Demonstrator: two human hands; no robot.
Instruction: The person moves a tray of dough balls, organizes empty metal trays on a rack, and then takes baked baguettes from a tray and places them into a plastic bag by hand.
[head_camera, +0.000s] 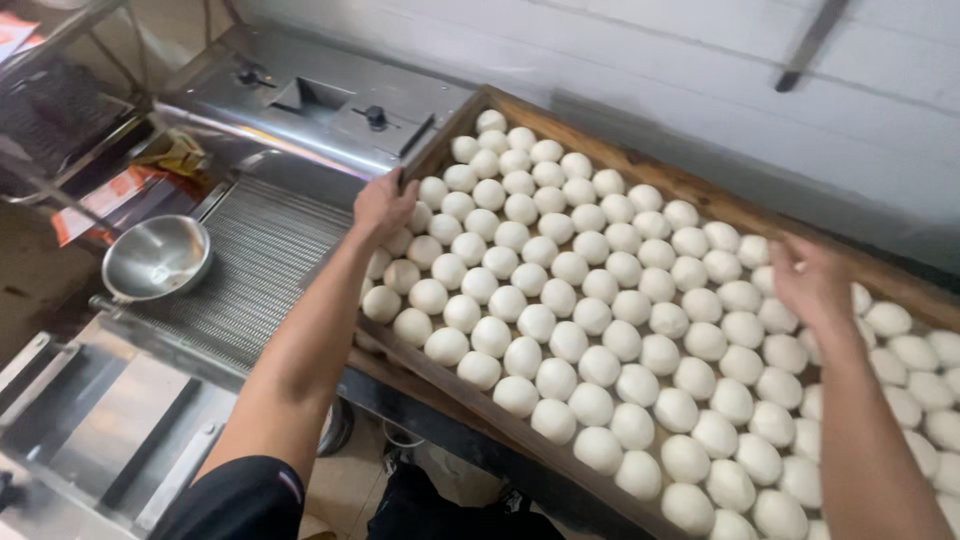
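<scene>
A large wooden tray (620, 160) lies tilted across the view, packed with rows of several round white dough balls (560, 300). My left hand (382, 207) grips the tray's left rim near its far corner, beside the outermost balls. Further right, my right hand (812, 283) hovers over the balls close to the tray's far rim, fingers curled; whether it holds a ball cannot be made out.
A stainless steel machine (320, 105) with knobs stands at the back left, with a ribbed metal conveyor (250, 270) below it. A metal bowl (157, 258) rests on the conveyor's left edge. A white tiled wall (700, 70) runs behind the tray.
</scene>
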